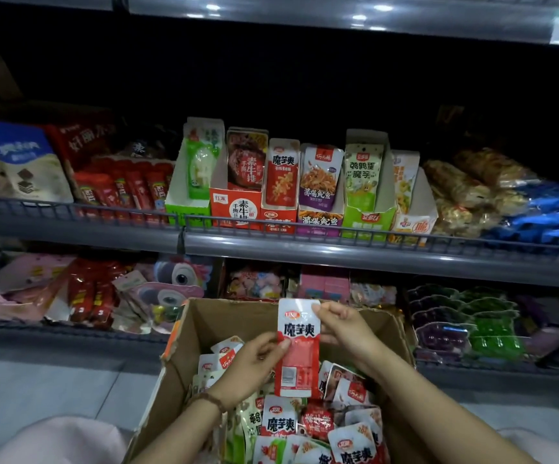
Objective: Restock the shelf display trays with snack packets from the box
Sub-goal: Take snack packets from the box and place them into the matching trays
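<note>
Hands meet over the open cardboard box (204, 329), both clamped on one red and white snack packet (297, 349) held upright above the loose packets (305, 426) heaped inside. The left hand (254, 363) pinches its left edge near the middle with thumb on the front, and the right hand (341, 326) pinches the top right corner. On the shelf (338, 252) above, a row of display trays stands side by side; the red tray (280, 217) third from the left holds packets of the same print.
</note>
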`<state>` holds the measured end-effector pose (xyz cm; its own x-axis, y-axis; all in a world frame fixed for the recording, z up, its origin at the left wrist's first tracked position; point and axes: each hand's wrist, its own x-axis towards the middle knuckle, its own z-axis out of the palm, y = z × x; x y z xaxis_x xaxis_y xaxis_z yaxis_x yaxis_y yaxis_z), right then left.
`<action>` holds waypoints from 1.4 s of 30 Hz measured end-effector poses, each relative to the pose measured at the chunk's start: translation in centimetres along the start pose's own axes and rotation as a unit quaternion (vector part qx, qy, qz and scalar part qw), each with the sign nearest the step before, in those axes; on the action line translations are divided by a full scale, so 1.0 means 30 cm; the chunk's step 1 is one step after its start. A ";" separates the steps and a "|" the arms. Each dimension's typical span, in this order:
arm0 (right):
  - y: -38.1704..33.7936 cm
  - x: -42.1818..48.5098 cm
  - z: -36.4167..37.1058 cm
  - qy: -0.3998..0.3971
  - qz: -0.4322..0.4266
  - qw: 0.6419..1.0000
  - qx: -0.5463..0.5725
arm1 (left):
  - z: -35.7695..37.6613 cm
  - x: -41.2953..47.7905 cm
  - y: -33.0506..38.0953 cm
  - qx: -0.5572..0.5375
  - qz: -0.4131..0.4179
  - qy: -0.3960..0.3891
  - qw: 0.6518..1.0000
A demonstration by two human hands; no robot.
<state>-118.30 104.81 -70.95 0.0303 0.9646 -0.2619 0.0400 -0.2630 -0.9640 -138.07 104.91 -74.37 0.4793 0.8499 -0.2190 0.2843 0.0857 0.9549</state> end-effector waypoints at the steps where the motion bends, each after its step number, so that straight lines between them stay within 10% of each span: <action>1: -0.029 -0.002 0.006 0.006 -0.002 1.000 0.012 | 0.002 0.000 0.031 -0.015 0.018 0.009 1.000; 6: -0.152 -0.006 0.049 0.031 -0.026 0.994 0.102 | -0.002 -0.011 0.164 -0.087 0.083 0.094 0.988; 12: -0.251 0.003 0.103 0.054 -0.052 0.981 0.180 | -0.043 -0.001 0.225 0.173 0.143 0.134 0.965; 19: -0.359 0.046 0.100 0.012 -0.129 0.990 0.059 | -0.150 0.001 0.365 -0.099 0.065 -0.002 0.993; 29: -0.655 0.150 0.024 -0.124 -0.166 0.977 -0.056 | -0.316 0.145 0.509 0.010 0.166 0.018 0.986; 37: -0.824 0.362 -0.056 0.036 -0.286 0.956 -0.061 | -0.424 0.359 0.615 0.179 0.314 0.181 0.915; 42: -0.890 0.564 -0.124 0.159 -0.338 0.917 -0.139 | -0.485 0.482 0.632 0.348 0.220 0.278 0.868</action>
<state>-115.14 128.07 -49.47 0.1935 0.8662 0.4607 0.4091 0.3556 -0.8404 -137.83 126.39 -56.52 0.2493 0.8565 0.4519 0.7011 -0.4815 0.5259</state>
